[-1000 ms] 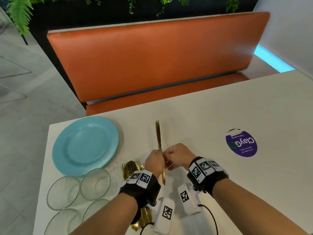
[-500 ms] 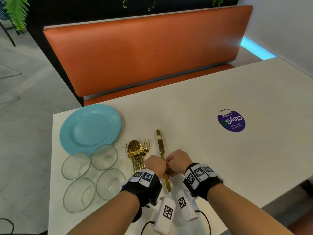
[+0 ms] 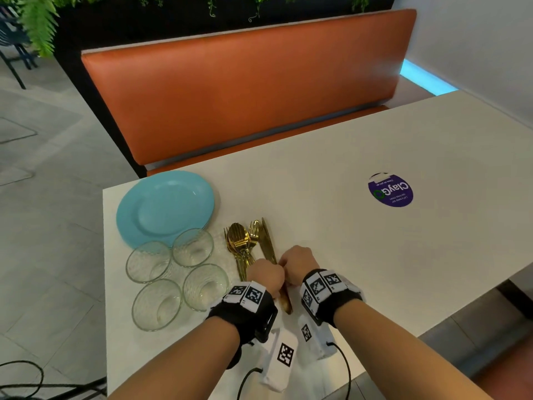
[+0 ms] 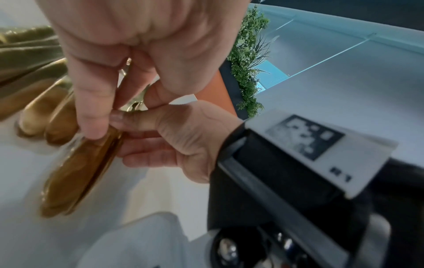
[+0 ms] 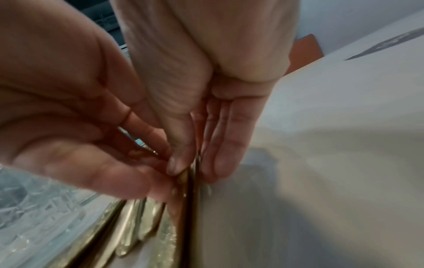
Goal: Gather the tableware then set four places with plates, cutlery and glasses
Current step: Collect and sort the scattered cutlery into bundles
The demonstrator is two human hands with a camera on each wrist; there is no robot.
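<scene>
A bundle of gold knives [image 3: 267, 244] lies on the white table [image 3: 360, 255], blades pointing away, close beside a pile of gold spoons and forks [image 3: 239, 245]. My left hand [image 3: 266, 277] and right hand [image 3: 297, 265] meet over the knife handles and pinch them from both sides. In the left wrist view the left hand's fingertips [image 4: 91, 130] press on the knife handles [image 4: 78, 174]. The right thumb [image 5: 176, 163] and fingers clamp the knives [image 5: 190, 185] on edge. A stack of blue plates [image 3: 164, 209] and several clear glasses [image 3: 193, 251] stand to the left.
A purple round sticker [image 3: 390, 190] marks the table at the right. An orange bench [image 3: 245, 90] runs along the far side. The table's left edge is close to the glasses, with black cables [image 3: 26, 382] on the floor below.
The knife bundle, held out apart from the other cutlery a second ago, has come down and left to lie against the spoons and forks. Both hands stayed on its handles.
</scene>
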